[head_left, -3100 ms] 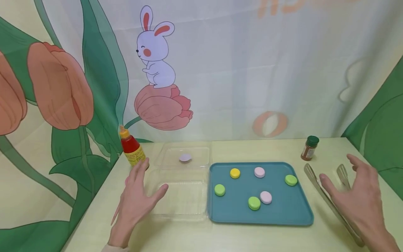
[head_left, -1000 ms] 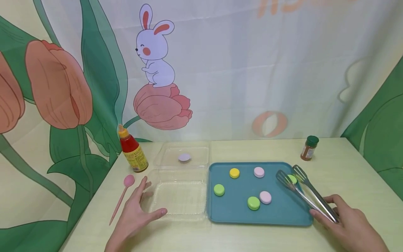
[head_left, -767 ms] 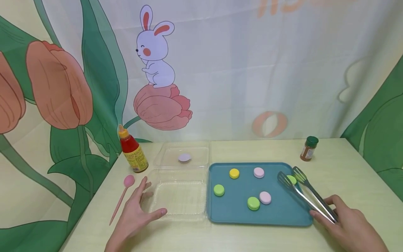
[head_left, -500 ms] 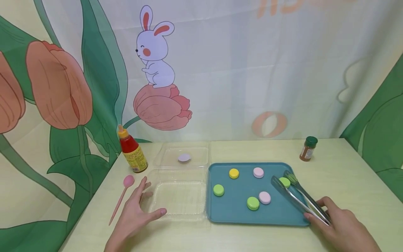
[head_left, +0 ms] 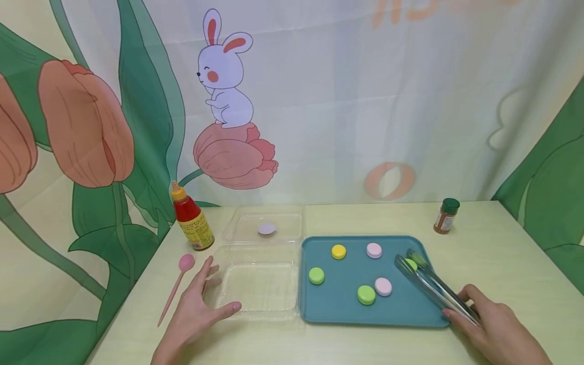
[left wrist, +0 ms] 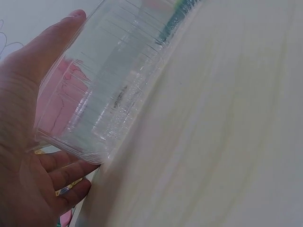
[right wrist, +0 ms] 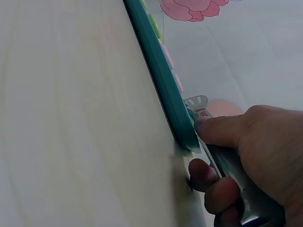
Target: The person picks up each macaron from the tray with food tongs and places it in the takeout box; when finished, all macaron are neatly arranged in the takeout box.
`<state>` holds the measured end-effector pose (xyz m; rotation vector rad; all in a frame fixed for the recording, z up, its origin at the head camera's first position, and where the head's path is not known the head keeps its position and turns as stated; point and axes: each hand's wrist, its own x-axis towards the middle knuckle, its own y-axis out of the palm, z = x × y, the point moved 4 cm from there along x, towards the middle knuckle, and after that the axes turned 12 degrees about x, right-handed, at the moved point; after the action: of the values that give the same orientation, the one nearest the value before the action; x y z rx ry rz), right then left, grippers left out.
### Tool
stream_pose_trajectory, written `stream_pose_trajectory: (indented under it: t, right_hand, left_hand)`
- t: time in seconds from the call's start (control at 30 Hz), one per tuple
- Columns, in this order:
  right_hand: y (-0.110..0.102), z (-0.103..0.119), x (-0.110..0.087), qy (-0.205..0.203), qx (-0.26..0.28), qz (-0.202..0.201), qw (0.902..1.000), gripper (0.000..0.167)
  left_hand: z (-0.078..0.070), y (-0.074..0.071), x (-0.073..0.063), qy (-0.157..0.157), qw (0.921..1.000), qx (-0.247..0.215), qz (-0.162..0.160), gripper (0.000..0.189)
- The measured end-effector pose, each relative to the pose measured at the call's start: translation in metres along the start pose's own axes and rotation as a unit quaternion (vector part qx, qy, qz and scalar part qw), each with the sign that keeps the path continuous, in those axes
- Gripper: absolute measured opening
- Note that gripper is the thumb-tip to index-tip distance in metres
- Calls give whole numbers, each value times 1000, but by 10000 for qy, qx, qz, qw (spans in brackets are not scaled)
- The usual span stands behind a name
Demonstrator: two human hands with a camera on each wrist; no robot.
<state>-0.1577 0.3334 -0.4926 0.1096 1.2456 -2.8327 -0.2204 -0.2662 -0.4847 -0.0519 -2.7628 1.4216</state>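
Observation:
In the head view my right hand (head_left: pixel 495 324) grips metal tongs (head_left: pixel 440 291), which reach over the right side of the blue tray (head_left: pixel 337 310). Between the tongs' slotted tips is a green macaron (head_left: pixel 411 264); whether both tips touch it I cannot tell. Also on the tray are several other macarons, green (head_left: pixel 366 295), pink (head_left: pixel 383 287) and yellow (head_left: pixel 338 252). My left hand (head_left: pixel 193 310), thumb and fingers spread, lies around the near-left corner of a clear plastic box (left wrist: pixel 102 90). The left wrist view shows the thumb along one side and the fingers at the other.
The box's lid (head_left: pixel 242 228) lies opened behind it, bearing a pale round sticker (head_left: pixel 267 229). A red sauce bottle (head_left: pixel 193 220) and a pink spoon (head_left: pixel 175 289) are at the left. A green-capped spice jar (head_left: pixel 446 217) stands behind the tray's right end.
My right hand has taken hold of the tongs and brought them left over the tray. Their tips have drawn closer, and the green macaron has shifted left. My left hand has lowered beside the box.

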Motion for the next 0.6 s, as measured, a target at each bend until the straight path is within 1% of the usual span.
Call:
stream_pose_trajectory:
  t: [0.23, 0.47, 0.53, 0.6]
  right_hand:
    - [1, -1, 3, -25, 29, 3, 10000, 42]
    - [-1, 4, 6, 197, -6, 96, 9998, 47]
    - [-3, 9, 6, 123, -55, 18, 9999, 47]
    - [-5, 15, 7, -118, -118, -164, 9997, 43]
  left_hand:
    - [3, 0, -1, -20, 9998, -130, 136, 139]
    - [3, 1, 0, -2, 9998, -120, 171, 140]
    - [4, 1, 0, 28, 9998, -113, 157, 138]
    - [4, 0, 0, 64, 9998, -113, 126, 137]
